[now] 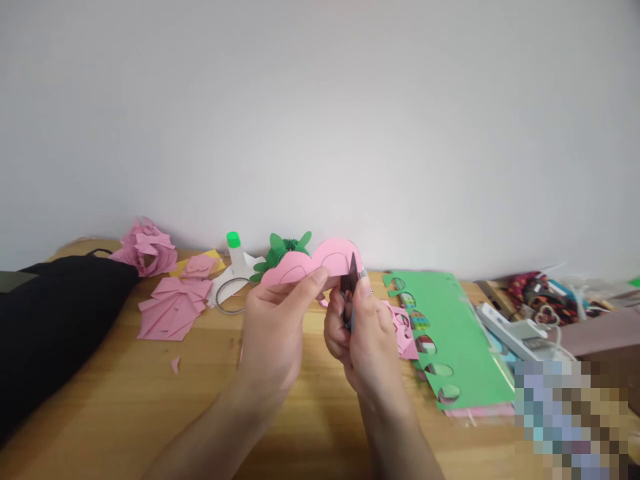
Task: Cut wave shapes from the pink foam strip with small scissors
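Note:
A piece of pink paper (295,263) with a scalloped edge and curved outlines drawn on it is pinched between the thumb and fingers of my left hand (280,317). My right hand (367,327) grips a pair of scissors (353,273) with dark blades pointing up. The blades stand at the right end of the paper; how far they are into it I cannot tell. My fingers cover most of the scissor handles. Behind the paper, partly hidden, sits a green paper piece (285,250) with leaf-like tips.
On the left lie pink folded papers (175,307), a pink paper flower (147,247), a glue stick (234,247), a ring (220,300) and a black bag (65,320). To the right are green paper with cut-outs (460,340), a power strip (515,330) and a cluttered box (545,293).

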A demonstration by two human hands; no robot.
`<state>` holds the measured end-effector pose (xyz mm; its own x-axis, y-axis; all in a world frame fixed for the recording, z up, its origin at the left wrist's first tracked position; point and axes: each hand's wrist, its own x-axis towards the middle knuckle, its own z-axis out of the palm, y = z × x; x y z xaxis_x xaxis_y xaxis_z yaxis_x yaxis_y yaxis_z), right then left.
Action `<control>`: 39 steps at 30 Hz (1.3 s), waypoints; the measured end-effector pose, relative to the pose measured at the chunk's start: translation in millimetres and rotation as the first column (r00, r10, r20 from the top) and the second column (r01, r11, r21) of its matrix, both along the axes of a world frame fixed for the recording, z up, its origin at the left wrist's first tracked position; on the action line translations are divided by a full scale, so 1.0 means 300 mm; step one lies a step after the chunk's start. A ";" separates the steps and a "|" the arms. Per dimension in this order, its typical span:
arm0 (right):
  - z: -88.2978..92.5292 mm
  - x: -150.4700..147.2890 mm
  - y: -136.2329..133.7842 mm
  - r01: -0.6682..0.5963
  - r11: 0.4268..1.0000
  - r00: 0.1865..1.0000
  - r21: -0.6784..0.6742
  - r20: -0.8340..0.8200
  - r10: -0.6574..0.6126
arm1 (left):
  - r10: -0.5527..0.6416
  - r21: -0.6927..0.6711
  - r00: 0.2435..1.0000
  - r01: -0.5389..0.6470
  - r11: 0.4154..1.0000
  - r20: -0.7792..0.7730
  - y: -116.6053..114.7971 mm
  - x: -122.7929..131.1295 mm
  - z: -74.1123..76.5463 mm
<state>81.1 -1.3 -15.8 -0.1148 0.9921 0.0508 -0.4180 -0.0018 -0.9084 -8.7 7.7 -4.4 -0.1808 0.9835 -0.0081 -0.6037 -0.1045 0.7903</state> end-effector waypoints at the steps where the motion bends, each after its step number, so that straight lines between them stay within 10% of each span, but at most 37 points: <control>1: 0.000 0.000 0.000 0.004 1.000 1.000 -0.001 0.005 -0.004 | 0.000 0.002 1.000 0.000 1.000 -0.001 -0.001 0.000 0.001; 39: -0.009 0.019 0.000 -0.008 0.997 0.996 0.074 0.093 0.001 | 0.002 0.014 1.000 -0.002 1.000 -0.013 -0.007 -0.015 0.002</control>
<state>86.8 -1.5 -18.4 -0.1265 0.9855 0.1132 -0.3321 0.0655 -0.9410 -13.0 5.6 -3.8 -0.1827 0.9831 0.0079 -0.5928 -0.1166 0.7968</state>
